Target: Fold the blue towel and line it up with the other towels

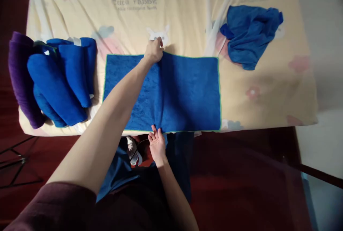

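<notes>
The left hand (154,50) is pinching, as far as is visible, the far edge of the green-edged blue rectangular towel (195,84), which is lying spread on the cream printed sheet (270,95) with a ridge rising midway. The right hand (157,148) is resting palm up at the near edge, its fingers loosely parted, any grip being undeterminable. Work is appearing partly complete: blue fabric rolls (55,86) and a purple fabric roll (23,81) are lying formed, while this towel and a crumpled blue cloth (248,34) are lying unrolled.
</notes>
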`<state>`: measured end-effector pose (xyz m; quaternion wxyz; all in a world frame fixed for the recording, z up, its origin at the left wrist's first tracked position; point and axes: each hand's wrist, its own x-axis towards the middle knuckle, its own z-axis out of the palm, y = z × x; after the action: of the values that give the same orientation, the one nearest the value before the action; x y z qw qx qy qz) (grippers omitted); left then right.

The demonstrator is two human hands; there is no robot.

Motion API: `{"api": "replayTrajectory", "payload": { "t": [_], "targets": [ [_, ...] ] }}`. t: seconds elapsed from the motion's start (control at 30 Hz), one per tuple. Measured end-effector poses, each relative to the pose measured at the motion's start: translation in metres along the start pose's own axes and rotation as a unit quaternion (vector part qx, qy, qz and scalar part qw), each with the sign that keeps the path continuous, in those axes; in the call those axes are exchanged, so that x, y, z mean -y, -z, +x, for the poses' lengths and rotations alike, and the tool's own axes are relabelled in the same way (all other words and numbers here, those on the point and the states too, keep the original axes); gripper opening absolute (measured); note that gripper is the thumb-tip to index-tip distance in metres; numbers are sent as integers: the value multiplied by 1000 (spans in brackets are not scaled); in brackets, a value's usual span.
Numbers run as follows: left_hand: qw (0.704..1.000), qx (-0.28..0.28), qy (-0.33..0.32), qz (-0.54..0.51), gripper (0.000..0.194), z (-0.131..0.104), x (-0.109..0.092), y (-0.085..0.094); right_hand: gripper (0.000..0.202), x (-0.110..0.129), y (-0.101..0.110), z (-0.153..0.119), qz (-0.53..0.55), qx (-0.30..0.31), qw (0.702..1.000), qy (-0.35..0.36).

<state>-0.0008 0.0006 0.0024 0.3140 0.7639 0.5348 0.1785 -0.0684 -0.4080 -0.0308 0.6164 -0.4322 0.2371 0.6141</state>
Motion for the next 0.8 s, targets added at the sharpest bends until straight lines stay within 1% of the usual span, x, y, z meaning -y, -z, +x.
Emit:
{"api": "replayTrajectory", "payload": {
  "t": [0.1, 0.17, 0.23, 0.33, 0.43, 0.53, 0.6, 0.7, 0.8],
  "targets": [
    [999, -33, -14, 11, 23, -3, -10, 13, 25, 0, 4, -7, -49, 26, 998, 23],
    [998, -55, -21, 23, 21, -9, -20, 27, 32, 3, 5, -14, -85, 38, 994, 49],
    [998, -66, -18, 8, 16, -16, -30, 44, 36, 9, 5, -21, -121, 41, 988, 81],
    [995, -80, 8, -54, 10, -27, -43, 73, 36, 28, 4, -32, -163, 48, 975, 140],
    [988, -100, 21, -112, 8, -37, -49, 105, 36, 54, 4, -47, -194, 66, 956, 211],
    [973, -128, 17, -191, 10, -57, -51, 137, 39, 80, 4, -65, -248, 78, 923, 284],
    [959, -148, 10, -242, 17, -77, -51, 159, 40, 97, 4, -75, -279, 65, 897, 337],
    [939, -182, -17, -292, 30, -119, -49, 196, 42, 124, 0, -89, -305, 31, 850, 429],
    [920, -222, -51, -317, 40, -167, -47, 238, 44, 154, -13, -104, -335, 19, 786, 520]
  ]
}}
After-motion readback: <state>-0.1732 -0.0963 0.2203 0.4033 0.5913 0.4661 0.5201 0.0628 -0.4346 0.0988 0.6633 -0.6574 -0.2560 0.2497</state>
